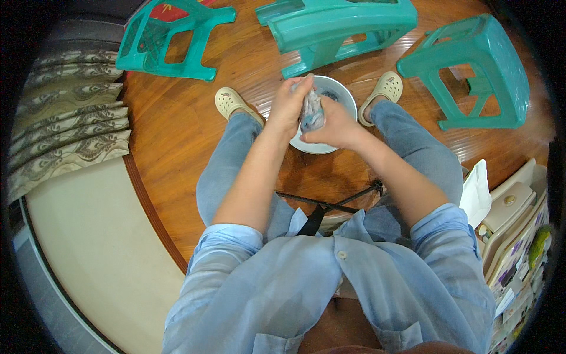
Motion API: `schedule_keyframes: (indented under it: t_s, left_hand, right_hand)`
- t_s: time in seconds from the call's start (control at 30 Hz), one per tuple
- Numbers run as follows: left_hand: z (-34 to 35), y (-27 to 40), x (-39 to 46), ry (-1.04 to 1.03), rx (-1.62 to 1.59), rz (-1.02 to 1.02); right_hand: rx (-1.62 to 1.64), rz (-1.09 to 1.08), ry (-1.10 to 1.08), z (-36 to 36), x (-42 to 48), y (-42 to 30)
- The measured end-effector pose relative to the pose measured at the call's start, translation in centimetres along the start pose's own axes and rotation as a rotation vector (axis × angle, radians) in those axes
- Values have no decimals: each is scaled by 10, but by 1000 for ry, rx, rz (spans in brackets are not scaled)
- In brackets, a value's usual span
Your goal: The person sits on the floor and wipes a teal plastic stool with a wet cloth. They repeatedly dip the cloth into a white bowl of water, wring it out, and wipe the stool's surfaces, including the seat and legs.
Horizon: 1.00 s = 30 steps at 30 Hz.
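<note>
Between my two hands is a bunched, wet-looking grey cloth [311, 113] with blue-green patches. My left hand [289, 99] grips it from the left, fingers wrapped over its upper end. From the right, my right hand [335, 123] presses round its lower part. Both hands are above a round white basin [346, 95] on the floor between my feet. Something dark lies inside the basin, too blurred and covered by my hands to name.
Green plastic stools surround the basin: one at the left [154, 59], one lying over at the top [340, 31], one at the right [491, 75]. A patterned curtain [75, 119] hangs at left. A cream storage unit [508, 199] and white paper [476, 194] are by my right knee.
</note>
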<state>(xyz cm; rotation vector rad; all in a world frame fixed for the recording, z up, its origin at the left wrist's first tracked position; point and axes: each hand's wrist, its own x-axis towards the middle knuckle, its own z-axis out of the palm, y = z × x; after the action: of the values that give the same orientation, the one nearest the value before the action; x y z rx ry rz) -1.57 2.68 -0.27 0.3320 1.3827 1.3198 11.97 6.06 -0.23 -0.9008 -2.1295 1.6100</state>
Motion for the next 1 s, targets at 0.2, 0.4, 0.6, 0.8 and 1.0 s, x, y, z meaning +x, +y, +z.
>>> schedule_keyframes:
  t_s: [0.2,0.4,0.6,0.8,1.0]
  left_hand:
    - [-6,35,-9,-124,-280,-160]
    - [6,41,-28,-735,-455,-58]
    - [-7,41,-27,-1054,-472,232]
    - [-8,52,-33,-819,-368,93]
    - [7,53,-35,-586,-146,0]
  right_hand:
    - [833,515,-308,-43,1,-40]
    - [1471,593,-732,-39,-13,-44]
    - [1576,586,-839,-24,-19,-43]
    - [1732,552,-727,-19,-29,-49]
    - [1125,687,-562,-20,-21,-43]
